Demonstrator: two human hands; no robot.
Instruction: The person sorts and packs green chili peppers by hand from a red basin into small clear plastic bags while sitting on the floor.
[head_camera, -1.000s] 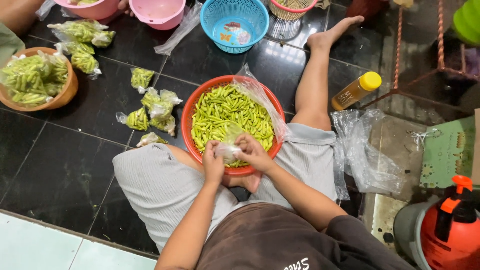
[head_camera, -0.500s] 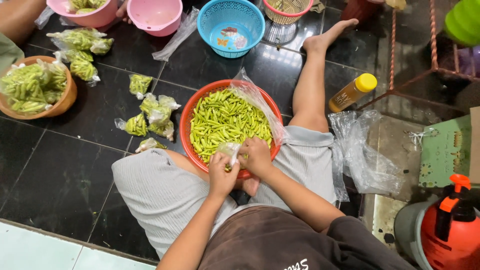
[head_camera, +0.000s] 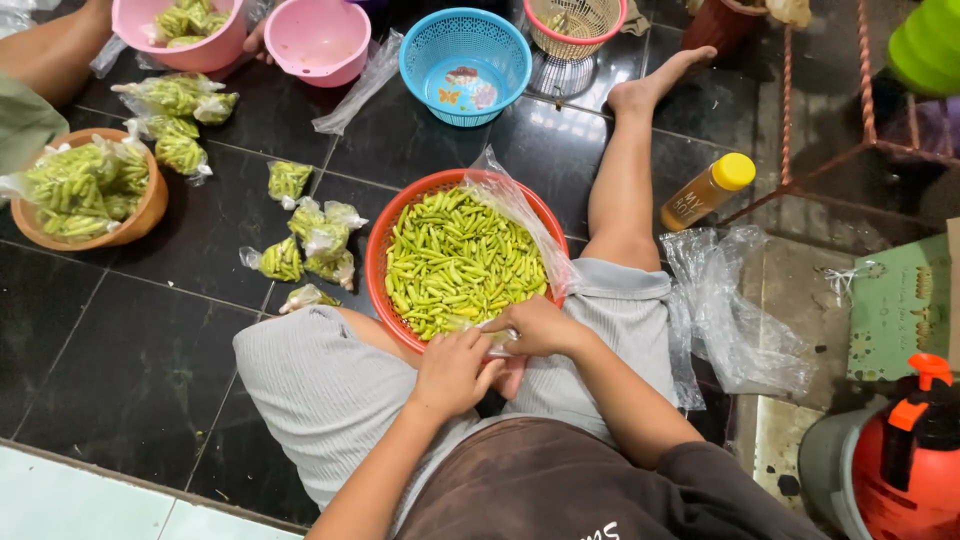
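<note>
Bare dark floor (head_camera: 110, 340) lay open left of the person's knee. Ahead, the red basin (head_camera: 378, 262) of green chillies filled the space between the legs, a clear bag (head_camera: 525, 215) draped over its right rim. Small filled bags (head_camera: 318, 240) crowded its left side. The outstretched leg (head_camera: 622, 170), a yellow-capped bottle (head_camera: 708, 190) and loose plastic bags (head_camera: 735, 320) blocked the right.

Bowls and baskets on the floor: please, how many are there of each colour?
Pink bowls: 2
Blue basket: 1
Red basin with green chillies: 1
Brown bowl: 1
Cream basket with red rim: 1
Total: 6
</note>
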